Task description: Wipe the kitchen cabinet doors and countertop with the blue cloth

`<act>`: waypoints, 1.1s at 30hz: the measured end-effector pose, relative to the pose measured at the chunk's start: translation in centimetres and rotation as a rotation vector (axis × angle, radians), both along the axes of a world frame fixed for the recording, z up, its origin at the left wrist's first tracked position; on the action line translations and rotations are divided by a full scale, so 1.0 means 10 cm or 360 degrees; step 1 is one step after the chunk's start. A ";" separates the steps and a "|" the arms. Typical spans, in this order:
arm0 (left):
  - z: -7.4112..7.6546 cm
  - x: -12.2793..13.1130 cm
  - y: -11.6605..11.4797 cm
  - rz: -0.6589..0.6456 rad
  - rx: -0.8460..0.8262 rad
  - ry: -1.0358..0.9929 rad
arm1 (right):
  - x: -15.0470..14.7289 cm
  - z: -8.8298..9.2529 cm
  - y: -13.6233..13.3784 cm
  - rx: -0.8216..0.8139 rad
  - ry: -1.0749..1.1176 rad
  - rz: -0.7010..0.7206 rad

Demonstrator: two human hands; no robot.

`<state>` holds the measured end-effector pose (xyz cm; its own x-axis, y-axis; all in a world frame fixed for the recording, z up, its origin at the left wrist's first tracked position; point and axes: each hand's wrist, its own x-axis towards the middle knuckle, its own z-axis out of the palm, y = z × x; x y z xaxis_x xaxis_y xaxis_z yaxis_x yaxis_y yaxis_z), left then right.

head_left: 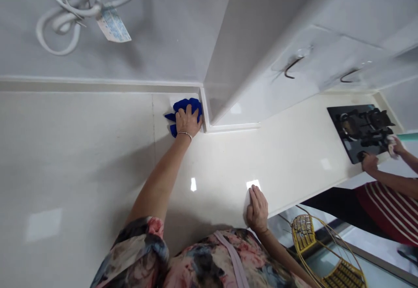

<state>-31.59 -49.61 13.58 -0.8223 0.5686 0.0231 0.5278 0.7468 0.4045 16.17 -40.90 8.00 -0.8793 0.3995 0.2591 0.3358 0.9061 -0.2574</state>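
- Left hand (pixel 188 121): on top of the blue microfibre cloth (pixel 187 104), fingers curled down, pressing the bunched cloth onto the table (pixel 98 157); the fingers hide part of the cloth, and its edges stick out around the hand.
- Blue microfibre cloth: in the inside corner of the table, against the white boxed column (pixel 233 83); a thin bangle (pixel 185 134) sits on the wrist just below it.
- Right hand (pixel 257 209): well apart from the blue microfibre cloth, toward the camera, fingers together and pointing away from the body, resting on a pale cloth or tissue (pixel 246 207); the pale item is mostly hidden and blends into the table, so the hold is hard to tell.
- Floral top (pixel 202 262): below the blue microfibre cloth, cut off by the frame.
- Black glass gas hob (pixel 351 133): far beyond the blue microfibre cloth, partly hidden by a co-worker's hands (pixel 370 162).
- Co-worker: striped red top (pixel 388 209), cut off at the frame edge; one hand holds a white rag (pixel 392 146) at the edge of the hob.
- Yellow wire basket (pixel 303 233): on the floor, off the table's edge, cut off below.
- Coiled white cable (pixel 62 22) with a paper tag (pixel 113 25): on the wall behind the blue microfibre cloth; the tag text is unreadable.
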 end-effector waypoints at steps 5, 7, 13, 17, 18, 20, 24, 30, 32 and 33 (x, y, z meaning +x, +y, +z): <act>0.02 0.42 -0.27 -0.0063 -0.0088 0.0013 | -0.04 -0.02 0.01 0.0035 0.0037 -0.0013; 0.02 0.67 -0.38 -0.0094 -0.0132 0.0030 | -0.05 -0.03 0.01 0.0035 0.0064 -0.0011; -0.03 1.60 -0.49 -0.0346 -0.0307 0.0130 | -0.07 -0.10 0.03 0.0013 0.0177 -0.0024; -0.04 2.39 -0.39 -0.0754 -0.0261 0.0123 | -0.09 -0.15 0.02 0.0001 0.0300 -0.0040; -0.04 2.58 -0.38 -0.0859 -0.0239 0.0133 | -0.09 -0.16 0.02 -0.0013 0.0337 -0.0049; -0.03 2.89 -0.39 -0.1054 -0.0194 0.0154 | -0.10 -0.19 0.02 -0.0044 0.0414 -0.0076; -0.06 3.15 -0.62 -0.1313 -0.0136 0.0185 | -0.11 -0.24 0.03 -0.0036 0.0492 -0.0089; -0.21 2.87 -1.34 -0.1171 -0.0115 0.0142 | -0.13 -0.28 0.03 0.0004 0.0554 -0.0099; -0.23 2.65 -1.65 -0.0925 -0.0179 0.0174 | -0.13 -0.28 0.02 -0.0011 0.0564 -0.0099; -0.24 2.50 -1.81 -0.0789 -0.0216 0.0205 | -0.13 -0.28 0.02 -0.0018 0.0565 -0.0096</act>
<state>-6.54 -67.71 11.19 -0.4495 0.8933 0.0057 0.8699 0.4362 0.2302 14.88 -40.69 5.16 -0.7101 0.4525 0.5394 0.2766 0.8838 -0.3773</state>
